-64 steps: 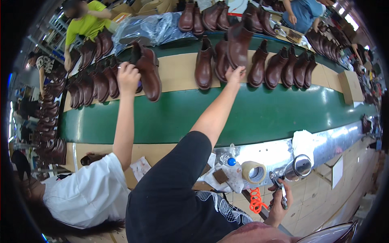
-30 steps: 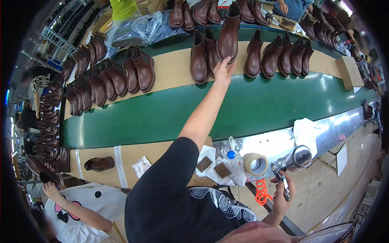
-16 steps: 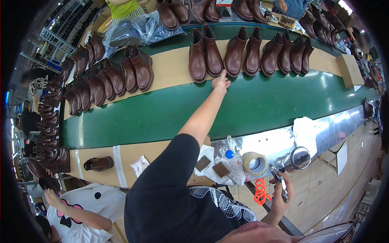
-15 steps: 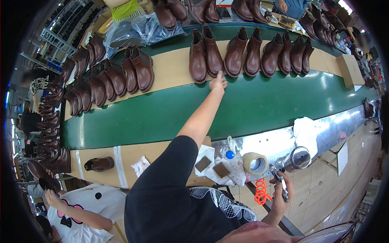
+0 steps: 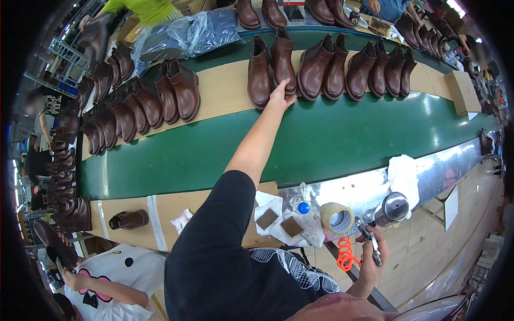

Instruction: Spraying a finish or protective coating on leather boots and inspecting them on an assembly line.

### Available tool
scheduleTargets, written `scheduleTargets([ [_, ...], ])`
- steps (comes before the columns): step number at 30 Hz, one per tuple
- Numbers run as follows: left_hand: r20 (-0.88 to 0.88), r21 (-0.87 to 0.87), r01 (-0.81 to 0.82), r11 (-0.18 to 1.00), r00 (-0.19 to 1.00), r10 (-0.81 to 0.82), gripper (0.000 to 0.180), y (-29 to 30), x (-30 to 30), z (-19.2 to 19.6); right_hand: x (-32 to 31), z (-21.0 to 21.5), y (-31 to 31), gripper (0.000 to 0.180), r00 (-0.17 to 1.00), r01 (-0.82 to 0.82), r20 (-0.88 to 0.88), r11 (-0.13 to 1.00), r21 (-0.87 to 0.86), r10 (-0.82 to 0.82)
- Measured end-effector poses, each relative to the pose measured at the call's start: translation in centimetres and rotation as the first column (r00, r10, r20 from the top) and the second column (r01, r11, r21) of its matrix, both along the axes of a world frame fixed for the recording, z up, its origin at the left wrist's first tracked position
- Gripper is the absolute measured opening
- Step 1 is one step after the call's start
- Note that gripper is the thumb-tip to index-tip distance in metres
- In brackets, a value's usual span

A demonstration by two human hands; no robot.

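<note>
My left hand [image 5: 279,96] reaches far across the green conveyor belt [image 5: 332,142], fingers spread, its tips touching the toe of a brown ankle boot [image 5: 282,61]. That boot stands upright in a row of similar brown boots [image 5: 353,69] on a tan strip. My right hand [image 5: 369,254], low at the right, grips a spray gun with a shiny metal cup [image 5: 393,208]. An orange coiled hose [image 5: 347,254] hangs from the gun.
A tape roll [image 5: 336,218], a blue-capped bottle [image 5: 300,206], white cloths [image 5: 404,176] and brown patches on paper [image 5: 267,218] lie on the near bench. One boot [image 5: 127,219] lies at left. More boots [image 5: 134,107] crowd the far left. A person in white [image 5: 115,273] sits lower left.
My left hand carried a brown boot to the row, set it down upright beside the others and let go; its fingertips now rest at the toe. The right hand kept the spray gun.
</note>
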State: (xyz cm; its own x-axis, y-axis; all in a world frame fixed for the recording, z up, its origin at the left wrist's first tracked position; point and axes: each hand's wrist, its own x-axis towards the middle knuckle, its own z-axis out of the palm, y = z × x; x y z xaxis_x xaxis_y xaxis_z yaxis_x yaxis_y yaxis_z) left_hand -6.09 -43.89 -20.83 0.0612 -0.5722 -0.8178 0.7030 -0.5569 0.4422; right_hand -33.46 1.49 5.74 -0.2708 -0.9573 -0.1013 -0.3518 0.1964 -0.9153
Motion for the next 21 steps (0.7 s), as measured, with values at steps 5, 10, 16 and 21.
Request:
scheduleTargets([
  [5, -0.15, -0.293, 0.111, 0.95, 0.976, -0.16, 0.042, -0.2, 2.5, 2.2, 0.8, 0.7, -0.5, 0.03, 1.0, -0.017, -0.022, 1.0, -0.019, 0.016],
  [10, -0.289, -0.536, 0.112, 0.837, 0.907, -0.307, 0.037, 3.6, 3.5, 8.8, 0.6, 2.0, 0.1, 0.03, 0.999, -0.036, -0.001, 0.997, -0.073, 0.036],
  [16, 0.184, -0.811, 0.278, 0.515, 0.956, -0.227, 0.058, 15.4, 4.5, 20.9, 0.0, 2.4, 1.6, 0.035, 0.996, -0.09, -0.011, 0.972, -0.218, 0.089],
  [21, -0.525, -0.833, -0.209, 0.512, 0.59, -0.614, 0.08, 25.2, 5.4, 27.2, 0.9, 4.3, 2.4, 0.042, 0.988, -0.122, 0.056, 0.958, -0.26, 0.141],
])
